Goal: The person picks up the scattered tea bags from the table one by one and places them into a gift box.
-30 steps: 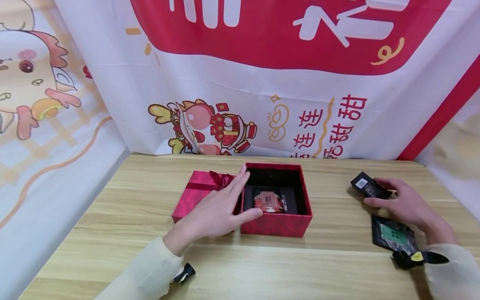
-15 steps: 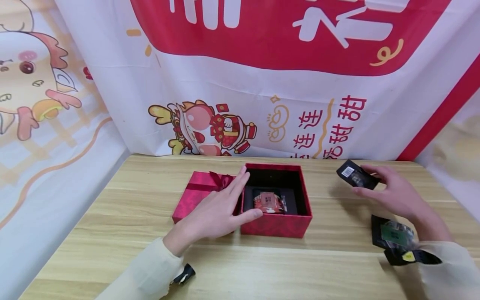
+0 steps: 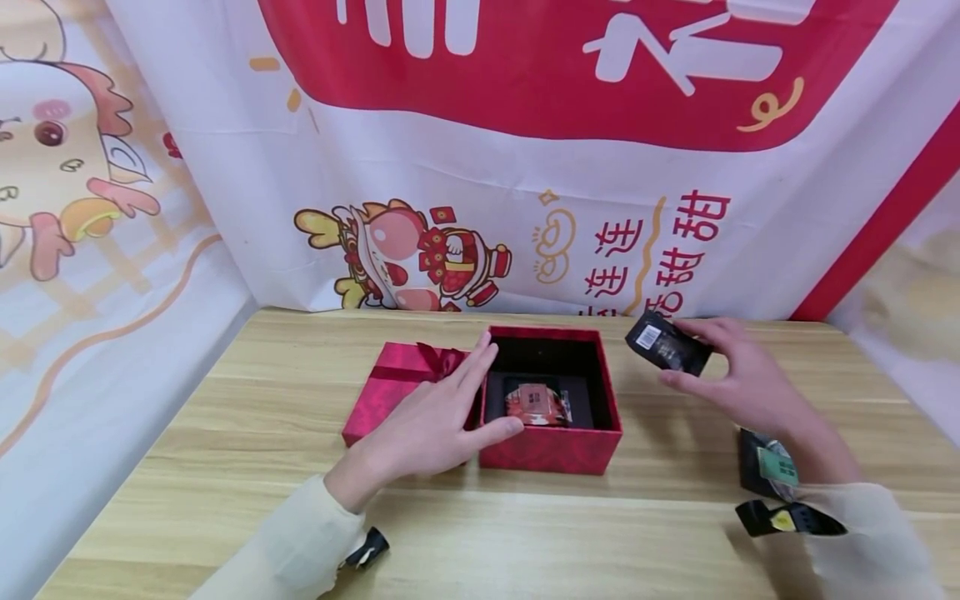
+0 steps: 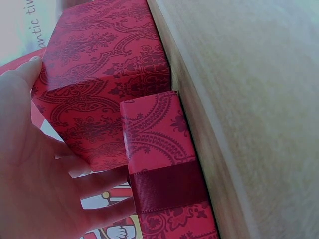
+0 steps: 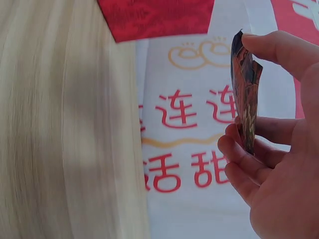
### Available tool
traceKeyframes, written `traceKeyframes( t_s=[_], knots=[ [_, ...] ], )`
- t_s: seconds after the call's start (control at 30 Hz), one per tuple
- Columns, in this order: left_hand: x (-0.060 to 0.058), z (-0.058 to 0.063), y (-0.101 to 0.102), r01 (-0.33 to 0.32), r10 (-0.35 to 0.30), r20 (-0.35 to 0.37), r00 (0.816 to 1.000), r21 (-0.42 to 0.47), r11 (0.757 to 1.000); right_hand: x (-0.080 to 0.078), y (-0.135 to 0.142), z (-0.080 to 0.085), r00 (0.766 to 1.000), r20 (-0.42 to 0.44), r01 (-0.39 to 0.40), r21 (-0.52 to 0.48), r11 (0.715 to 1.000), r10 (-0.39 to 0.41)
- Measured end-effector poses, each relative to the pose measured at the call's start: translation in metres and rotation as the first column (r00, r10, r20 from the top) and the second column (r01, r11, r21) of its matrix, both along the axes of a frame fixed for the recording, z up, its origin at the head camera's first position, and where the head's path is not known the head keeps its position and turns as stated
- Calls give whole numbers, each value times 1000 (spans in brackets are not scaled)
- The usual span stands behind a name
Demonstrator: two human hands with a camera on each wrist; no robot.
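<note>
My right hand (image 3: 750, 379) pinches a flat dark packet (image 3: 667, 343) with a white barcode label, held above the table right of the box. Seen edge-on in the right wrist view, the packet (image 5: 245, 94) sits between thumb and fingers and shows reddish print. A red patterned gift box (image 3: 551, 450) stands uncovered, its inside black. In it lies a black packet with a red picture (image 3: 536, 402). My left hand (image 3: 423, 421) rests at the box's left edge, fingers straight, thumb over the front rim. In the left wrist view those fingers (image 4: 107, 181) reach between box and lid.
The red lid (image 3: 386, 396) with a dark ribbon bow lies left of the box. Another dark packet with a green label (image 3: 776, 468) lies on the wooden table (image 3: 585, 542), partly behind the right forearm. A printed cloth (image 3: 420, 150) hangs along the back edge.
My right hand has carried the dark packet leftward and slightly up, toward the box. The left hand has stayed in place at the box, and the packet with the green label is now more covered.
</note>
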State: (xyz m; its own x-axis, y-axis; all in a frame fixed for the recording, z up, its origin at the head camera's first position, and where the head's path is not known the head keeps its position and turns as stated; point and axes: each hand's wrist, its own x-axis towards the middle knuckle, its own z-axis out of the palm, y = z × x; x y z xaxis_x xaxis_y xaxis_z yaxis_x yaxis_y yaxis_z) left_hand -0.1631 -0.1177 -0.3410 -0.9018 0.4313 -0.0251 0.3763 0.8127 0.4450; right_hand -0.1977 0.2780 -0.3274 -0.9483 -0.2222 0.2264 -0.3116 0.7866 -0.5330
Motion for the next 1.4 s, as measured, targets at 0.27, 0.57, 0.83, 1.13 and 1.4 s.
traceKeyframes(
  t_s=[0.27, 0.57, 0.83, 1.13, 1.4],
  knots=[
    [0, 0, 0, -6, 6, 0, 1000, 2, 1000, 6, -23, 7, 999, 3, -33, -22, 999, 33],
    [0, 1, 0, 0, 0, -2, 1000, -1, 1000, 11, -41, 11, 997, -23, -81, -75, 994, 80],
    [-2, 0, 0, 5, -5, -5, 1000, 6, 1000, 16, -57, 13, 991, -55, -127, -84, 988, 123],
    [-1, -3, 1, -2, 2, -11, 1000, 16, 1000, 16, -84, 10, 980, -19, -198, -87, 976, 197],
    [-1, -1, 1, -13, 13, -5, 1000, 12, 1000, 7, -104, 1, 961, -33, -276, -21, 961, 275]
  ],
)
